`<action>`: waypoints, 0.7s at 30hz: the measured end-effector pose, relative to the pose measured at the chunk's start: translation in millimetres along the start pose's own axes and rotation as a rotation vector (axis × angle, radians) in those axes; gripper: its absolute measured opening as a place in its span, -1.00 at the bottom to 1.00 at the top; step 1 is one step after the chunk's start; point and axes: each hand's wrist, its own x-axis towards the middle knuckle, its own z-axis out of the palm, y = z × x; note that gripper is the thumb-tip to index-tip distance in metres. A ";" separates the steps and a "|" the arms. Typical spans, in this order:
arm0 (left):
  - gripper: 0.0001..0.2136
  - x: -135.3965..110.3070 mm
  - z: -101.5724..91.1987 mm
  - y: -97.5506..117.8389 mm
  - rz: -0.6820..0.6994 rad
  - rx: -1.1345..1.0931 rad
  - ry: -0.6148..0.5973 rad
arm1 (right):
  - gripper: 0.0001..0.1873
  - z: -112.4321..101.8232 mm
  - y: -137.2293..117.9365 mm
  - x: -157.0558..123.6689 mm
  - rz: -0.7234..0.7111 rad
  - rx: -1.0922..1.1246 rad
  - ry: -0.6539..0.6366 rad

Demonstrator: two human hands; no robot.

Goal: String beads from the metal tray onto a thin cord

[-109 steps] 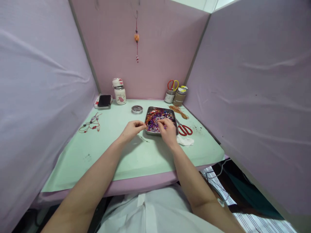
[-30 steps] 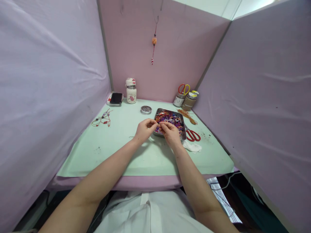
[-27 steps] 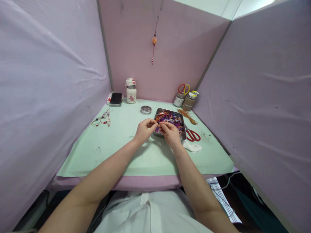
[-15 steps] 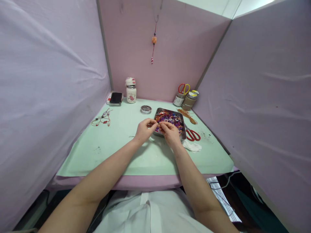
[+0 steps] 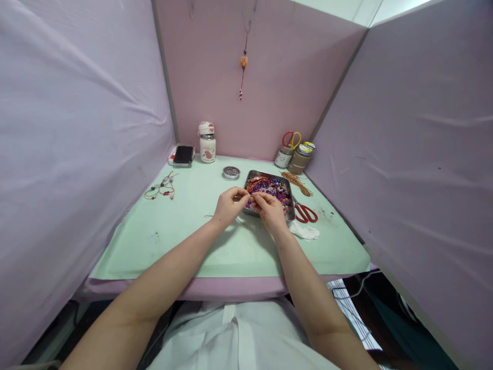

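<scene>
Over the near left part of a metal tray, my two hands meet fingertip to fingertip. My left hand is pinched, thumb against forefinger. My right hand pinches from the other side, its tips almost touching the left ones. Whatever lies between the fingertips is too small to make out. Many small purple, red and orange beads fill the tray below. A short piece of thin cord shows on the table by my left wrist.
Red-handled scissors and a white tissue lie right of the tray, with a brown cord bundle behind. Two jars stand at the back right. A round tin, bottle, phone and beaded strings are farther left.
Both hands stay pinched together at the same spot over the tray, with only a very slight shift of the fingers. The whole view has moved a little.
</scene>
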 end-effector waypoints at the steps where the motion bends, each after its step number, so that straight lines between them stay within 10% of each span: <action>1: -0.89 0.0 -0.1 -0.2 0.001 0.000 0.000 | -0.70 -0.2 0.2 0.1 0.000 0.001 0.001; 21: -0.91 0.8 -1.2 -1.9 0.040 0.078 -0.022 | -0.74 -3.1 4.6 0.5 -0.044 -0.052 -0.020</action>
